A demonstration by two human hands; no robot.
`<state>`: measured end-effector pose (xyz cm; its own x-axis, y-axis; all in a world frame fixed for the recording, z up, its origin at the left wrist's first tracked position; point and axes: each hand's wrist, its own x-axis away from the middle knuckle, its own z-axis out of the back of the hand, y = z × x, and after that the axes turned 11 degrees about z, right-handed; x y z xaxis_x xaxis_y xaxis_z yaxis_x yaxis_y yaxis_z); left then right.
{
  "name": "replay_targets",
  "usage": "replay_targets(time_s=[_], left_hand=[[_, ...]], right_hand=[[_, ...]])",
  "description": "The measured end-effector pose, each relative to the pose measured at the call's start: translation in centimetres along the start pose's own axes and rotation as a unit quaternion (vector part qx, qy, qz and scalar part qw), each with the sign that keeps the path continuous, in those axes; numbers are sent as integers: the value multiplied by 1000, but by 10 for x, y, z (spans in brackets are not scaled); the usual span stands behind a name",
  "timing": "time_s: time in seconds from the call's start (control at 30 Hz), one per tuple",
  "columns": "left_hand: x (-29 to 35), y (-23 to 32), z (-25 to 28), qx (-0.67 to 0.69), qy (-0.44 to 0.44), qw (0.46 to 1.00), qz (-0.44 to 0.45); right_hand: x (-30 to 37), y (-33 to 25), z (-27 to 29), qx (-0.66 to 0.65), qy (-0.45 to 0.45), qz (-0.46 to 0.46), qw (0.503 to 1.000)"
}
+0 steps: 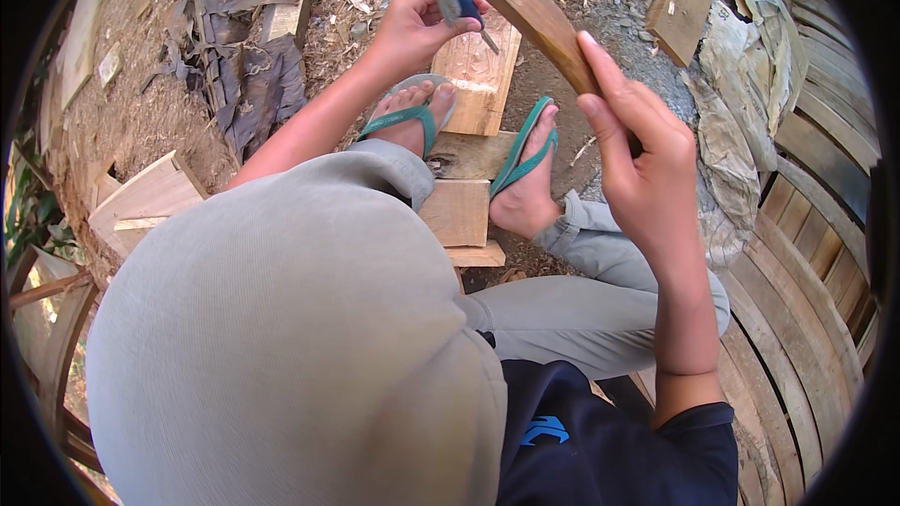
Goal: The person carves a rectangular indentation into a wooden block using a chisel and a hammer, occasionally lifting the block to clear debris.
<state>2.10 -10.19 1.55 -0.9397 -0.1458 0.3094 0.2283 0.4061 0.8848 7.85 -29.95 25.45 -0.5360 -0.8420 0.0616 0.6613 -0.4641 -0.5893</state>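
My right hand is closed round the wooden handle of a claw hammer, raised so that its head reaches the top edge of the view. Beyond my left foot, my left hand grips a blue-handled chisel between thumb and fingers. Its narrow metal tip slants down over a wooden block, which has a pale, freshly cut patch. The hammer's claw partly covers the chisel handle and the fingertips. Whether the tip touches the wood I cannot tell.
My feet, in green-strapped flip-flops, flank the block. More wood pieces lie nearer me. Boards, wood chips and torn grey sheeting cover parts of the dirt ground. Slatted planks curve along the right.
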Motion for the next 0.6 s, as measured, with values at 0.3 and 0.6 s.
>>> replay_targets(time_s=[0.3,0.6], left_hand=[[-2,-16,3,46,-11,999,-4],[-9,-10,-9,-7,-39,999,-32]], right_hand=[[-32,6,-4,127,-56,55,989],[-20,-4,-4,115,-23,61,991]])
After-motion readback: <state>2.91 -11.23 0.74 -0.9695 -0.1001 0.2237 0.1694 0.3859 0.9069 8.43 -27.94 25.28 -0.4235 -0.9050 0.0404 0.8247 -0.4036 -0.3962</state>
